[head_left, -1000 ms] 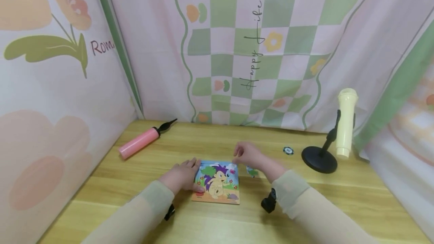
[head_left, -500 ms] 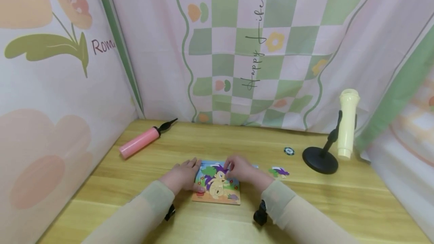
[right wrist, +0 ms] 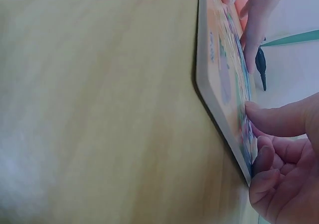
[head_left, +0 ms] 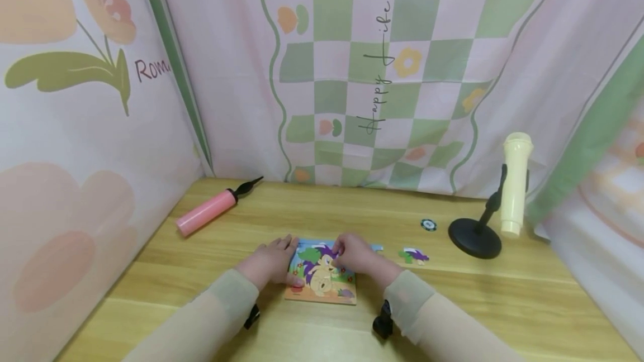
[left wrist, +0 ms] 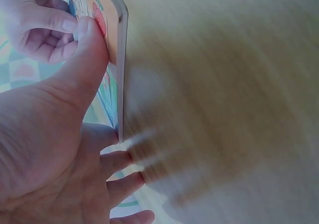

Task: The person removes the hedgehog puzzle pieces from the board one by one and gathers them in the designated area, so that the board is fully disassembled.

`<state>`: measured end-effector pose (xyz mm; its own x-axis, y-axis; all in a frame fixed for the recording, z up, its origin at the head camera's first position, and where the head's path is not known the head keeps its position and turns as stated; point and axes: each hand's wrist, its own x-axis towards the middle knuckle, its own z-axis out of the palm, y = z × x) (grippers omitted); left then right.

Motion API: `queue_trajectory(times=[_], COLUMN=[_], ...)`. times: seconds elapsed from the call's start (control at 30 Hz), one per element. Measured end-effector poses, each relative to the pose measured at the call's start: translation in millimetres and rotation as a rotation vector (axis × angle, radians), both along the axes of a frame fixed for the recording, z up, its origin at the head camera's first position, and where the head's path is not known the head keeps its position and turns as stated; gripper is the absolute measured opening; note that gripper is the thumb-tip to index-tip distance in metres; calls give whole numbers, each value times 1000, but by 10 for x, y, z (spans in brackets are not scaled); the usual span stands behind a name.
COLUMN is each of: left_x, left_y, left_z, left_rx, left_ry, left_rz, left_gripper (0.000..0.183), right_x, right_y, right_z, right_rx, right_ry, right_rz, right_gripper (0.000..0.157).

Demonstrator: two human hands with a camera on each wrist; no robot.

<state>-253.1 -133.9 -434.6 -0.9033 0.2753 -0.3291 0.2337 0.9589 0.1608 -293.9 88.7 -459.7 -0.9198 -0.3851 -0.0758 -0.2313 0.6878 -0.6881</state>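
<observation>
Rests the left hand (head_left: 269,260) along the left edge of the puzzle board (head_left: 322,284), with the thumb over the printed face and the other fingers (left wrist: 124,186) spread, nearly straight and released. Has the board lying flat on the tabletop (head_left: 322,337) between both hands, bearing a purple-haired cartoon hedgehog. Touches the board's far right part with the right hand (head_left: 356,253), thumb tip on the face, other fingers (right wrist: 264,181) curled; cannot tell whether grasping a piece there. Has part of a blue piece (head_left: 377,247) showing just past the right wrist, and green-and-purple puzzle pieces (head_left: 413,256) farther right, apart from the board; cannot tell how many. Has a round chip (head_left: 429,224) farther back, near the black stand (head_left: 474,238) of a cream microphone (head_left: 515,189). Has a pink pump (head_left: 207,213) lying far left, before a checked curtain (head_left: 231,71).
</observation>
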Motion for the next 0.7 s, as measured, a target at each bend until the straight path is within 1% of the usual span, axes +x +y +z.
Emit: queue_trajectory(times=[0.27, 0.5, 0.6, 0.7], left_x=[-2, 0, -1, 8], left_y=[4, 10, 16, 17], left_z=[-3, -3, 2, 11], left_rx=[14, 5, 5, 7], left_ry=[-5, -5, -7, -11], left_rz=[12, 9, 11, 12], left_gripper=[105, 105, 104, 104], right_x=[34, 30, 37, 33], right_y=[-17, -22, -16, 15], right_z=[11, -16, 3, 52], right_rx=[-39, -39, -40, -64], right_ry=[-7, 4, 9, 24], right_rz=[18, 3, -6, -20], right_gripper=[18, 16, 14, 12])
